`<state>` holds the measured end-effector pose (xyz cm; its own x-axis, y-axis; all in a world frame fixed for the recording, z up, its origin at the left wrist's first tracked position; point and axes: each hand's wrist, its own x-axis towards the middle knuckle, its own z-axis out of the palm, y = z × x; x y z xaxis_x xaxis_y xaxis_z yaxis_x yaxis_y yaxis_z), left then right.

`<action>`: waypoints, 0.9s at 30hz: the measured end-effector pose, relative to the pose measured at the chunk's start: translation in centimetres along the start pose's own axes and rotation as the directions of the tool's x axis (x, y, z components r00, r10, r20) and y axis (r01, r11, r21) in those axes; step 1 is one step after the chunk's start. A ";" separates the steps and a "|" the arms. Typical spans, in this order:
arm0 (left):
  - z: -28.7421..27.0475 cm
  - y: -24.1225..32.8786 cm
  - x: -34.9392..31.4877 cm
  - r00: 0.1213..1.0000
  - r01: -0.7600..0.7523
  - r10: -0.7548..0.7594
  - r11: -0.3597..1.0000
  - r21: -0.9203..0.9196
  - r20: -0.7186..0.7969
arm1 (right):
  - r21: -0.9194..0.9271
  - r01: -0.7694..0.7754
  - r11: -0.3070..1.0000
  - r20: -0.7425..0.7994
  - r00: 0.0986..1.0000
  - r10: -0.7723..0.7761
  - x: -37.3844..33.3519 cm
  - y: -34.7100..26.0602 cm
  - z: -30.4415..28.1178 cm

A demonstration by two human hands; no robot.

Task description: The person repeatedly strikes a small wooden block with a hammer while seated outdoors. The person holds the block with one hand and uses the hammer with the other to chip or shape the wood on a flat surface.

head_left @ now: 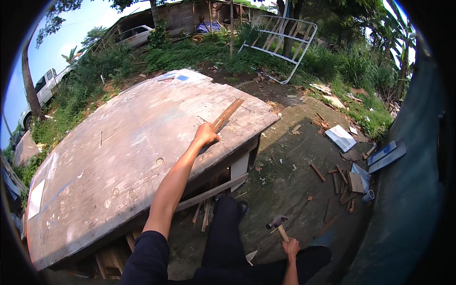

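On the left, the left hand (206, 135) is gripping the near end of a narrow wooden strip (229, 114), which is resting near the right-hand edge of a worn wooden tabletop (118, 159) and pointing away from the person; whether it is lying fully flat I cannot tell. Steadying it well probably means pressing down firmly and keeping the fingertips clear of any spot being struck. Farther right, the right hand (290, 247) is gripping the handle of a claw hammer (283, 232), which is hanging over the ground, well apart from the strip. A firm hold set well back from the head, with the eyes staying on the strip, would likely be giving better control.

Counting from the left: one white pickup (45, 89) is standing beyond the grass; one pale rectangular sheet (36, 199) and one thin nail-like piece (100, 137) are lying on the tabletop. One wooden strip and one hammer are being held. One white metal frame (285, 35) is leaning behind. Wood scraps (355, 182) are overlapping too much for counting; one tape-like roll (368, 195) is lying beside them, and two long panels (388, 157) are resting by the wall.
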<state>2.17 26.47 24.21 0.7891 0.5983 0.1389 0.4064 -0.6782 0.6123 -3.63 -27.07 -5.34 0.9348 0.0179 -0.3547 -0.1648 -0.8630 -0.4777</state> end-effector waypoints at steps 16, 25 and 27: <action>0.2 8.0 -12.4 0.685 0.222 0.475 0.586 -0.779 0.552 | 0.724 0.253 0.641 -0.187 0.968 -0.170 -3.5 -3.2 -7.3; 4.2 11.2 -17.2 0.526 0.211 0.652 0.523 -0.826 0.546 | 0.859 0.315 0.404 -0.201 0.933 -0.300 -8.8 -9.2 -15.4; 3.7 10.6 -17.5 0.537 0.152 0.648 0.556 -0.817 0.541 | 0.872 0.361 0.331 -0.247 0.908 -0.340 -9.6 -10.0 -15.7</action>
<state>-5.66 7.21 25.44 0.9358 -0.3488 0.0504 -0.0304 0.0626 0.9976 -6.05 -26.57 15.46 0.9821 0.1844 0.0389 0.0089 0.1612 -0.9869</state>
